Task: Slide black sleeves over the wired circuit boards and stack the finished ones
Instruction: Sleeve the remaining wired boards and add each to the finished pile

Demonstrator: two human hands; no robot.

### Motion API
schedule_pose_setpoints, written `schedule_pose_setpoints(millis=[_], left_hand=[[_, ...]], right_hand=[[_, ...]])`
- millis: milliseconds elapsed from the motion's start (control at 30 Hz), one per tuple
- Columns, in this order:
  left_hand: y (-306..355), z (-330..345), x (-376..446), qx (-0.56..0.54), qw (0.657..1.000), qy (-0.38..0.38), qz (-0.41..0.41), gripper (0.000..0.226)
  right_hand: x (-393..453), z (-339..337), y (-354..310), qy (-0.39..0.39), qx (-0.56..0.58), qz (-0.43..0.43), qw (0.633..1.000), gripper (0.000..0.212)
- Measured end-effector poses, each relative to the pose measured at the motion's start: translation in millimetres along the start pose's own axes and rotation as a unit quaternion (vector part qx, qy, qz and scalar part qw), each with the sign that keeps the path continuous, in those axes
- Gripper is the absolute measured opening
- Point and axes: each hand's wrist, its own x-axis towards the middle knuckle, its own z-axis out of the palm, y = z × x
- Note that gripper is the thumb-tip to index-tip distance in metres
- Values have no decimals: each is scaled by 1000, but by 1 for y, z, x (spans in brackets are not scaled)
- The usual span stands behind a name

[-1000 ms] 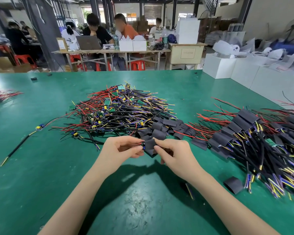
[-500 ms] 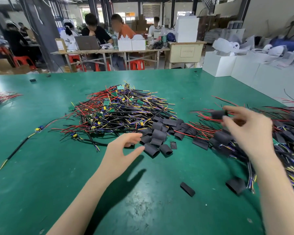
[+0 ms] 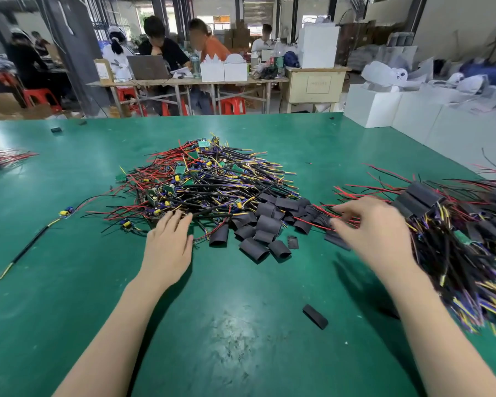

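A heap of bare wired circuit boards [image 3: 201, 184] with red, black and yellow leads lies mid-table. Loose black sleeves [image 3: 265, 226] are scattered at its right foot. A stack of sleeved boards [image 3: 455, 233] spreads along the right side. My left hand [image 3: 169, 239] lies flat with straight fingers, its tips touching the near edge of the bare-board heap. My right hand [image 3: 375, 224] hovers between the sleeves and the sleeved stack, fingers loosely spread, holding nothing that I can see; it is motion-blurred.
One sleeve [image 3: 315, 316] lies alone on the green table [image 3: 69, 282] near me. A single wired board [image 3: 65, 212] with a long black lead sits far left. White boxes [image 3: 384, 107] border the far right edge. People sit at a bench beyond the table.
My right hand has come back left from the sleeved stack, now empty. My left hand moved forward and flattened against the bare-board heap. Earlier both hands held a board and sleeve together.
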Motion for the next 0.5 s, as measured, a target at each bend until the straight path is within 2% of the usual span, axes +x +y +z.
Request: schedule_pose_setpoints(millis=[133, 267, 367, 500], left_hand=[[0, -4, 0, -63, 998, 27, 8, 39], [-1, -12, -7, -72, 997, -4, 19, 16], [-1, -15, -12, -66, 996, -9, 53, 9], [6, -19, -15, -156, 985, 12, 79, 8]], right_hand=[[-15, 32, -23, -114, 20, -109, 987, 31], [-24, 58, -28, -220, -31, -182, 958, 42], [-24, 60, -26, -233, -21, -185, 955, 37], [-23, 55, -26, -202, 24, -173, 964, 22]])
